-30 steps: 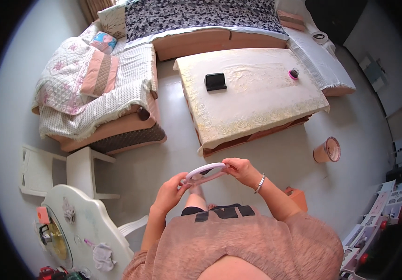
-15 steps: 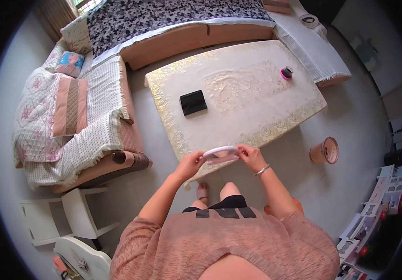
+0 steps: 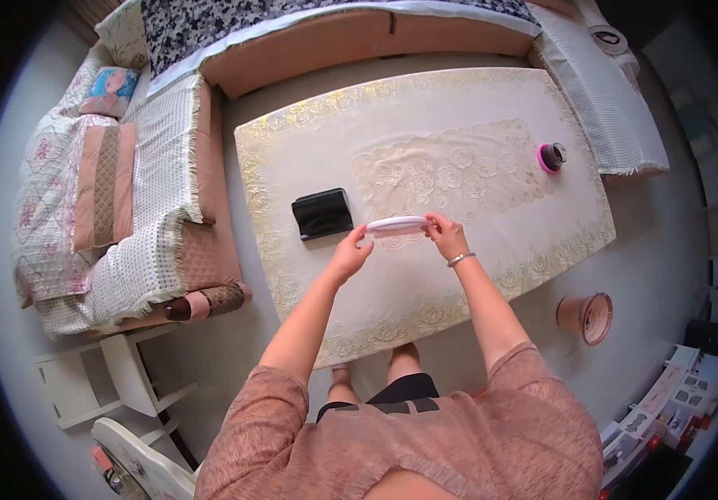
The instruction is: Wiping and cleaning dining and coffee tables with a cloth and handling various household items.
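I hold a flat white plate (image 3: pixel 396 223) edge-on between both hands above a low table (image 3: pixel 492 125) covered by a cream lace cloth. My left hand (image 3: pixel 350 252) grips its left end and my right hand (image 3: pixel 445 235), with a bracelet on the wrist, grips its right end. A black rectangular case (image 3: pixel 322 213) lies on the table just left of my left hand. A small round pink-rimmed object (image 3: pixel 551 157) sits on the table to the far right.
A sofa with a patterned blanket (image 3: pixel 109 192) runs along the left and back. A white stool (image 3: pixel 92 379) stands at lower left. An overturned terracotta-coloured bin (image 3: pixel 585 317) lies on the floor right of the table. Boxes (image 3: pixel 667 408) are stacked at lower right.
I have walked up to the table; the plate held in both hands now hovers over the tabletop near the black case instead of over the floor.
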A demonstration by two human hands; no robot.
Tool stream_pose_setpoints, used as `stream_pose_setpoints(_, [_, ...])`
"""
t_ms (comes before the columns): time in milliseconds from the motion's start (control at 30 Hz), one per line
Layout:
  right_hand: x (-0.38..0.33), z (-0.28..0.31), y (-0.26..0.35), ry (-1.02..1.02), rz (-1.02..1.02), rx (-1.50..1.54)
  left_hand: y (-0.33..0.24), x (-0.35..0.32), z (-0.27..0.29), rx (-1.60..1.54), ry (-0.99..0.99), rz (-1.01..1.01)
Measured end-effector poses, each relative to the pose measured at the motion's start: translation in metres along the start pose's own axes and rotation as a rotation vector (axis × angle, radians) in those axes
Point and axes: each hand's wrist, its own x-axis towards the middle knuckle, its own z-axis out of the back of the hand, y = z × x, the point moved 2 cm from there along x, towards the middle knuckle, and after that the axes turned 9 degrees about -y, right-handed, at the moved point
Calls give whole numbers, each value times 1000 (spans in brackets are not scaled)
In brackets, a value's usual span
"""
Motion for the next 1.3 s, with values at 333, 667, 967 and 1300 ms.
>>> stream_pose_setpoints(333, [93,-41,-74,37,-71,73,2,86,-33,-21,-103,108])
stream_pose_setpoints(667, [110,-33,-84,202,9,-66,-2,93,-51,16,-154,15])
stream_pose_setpoints(967, [118,-45,-96,194,138,-190,-2,70,-24,-178,-166,-61])
stream_pose_setpoints(1300, [56,18,-148,215,-580,80,97,-90,-43,-90,-160,162])
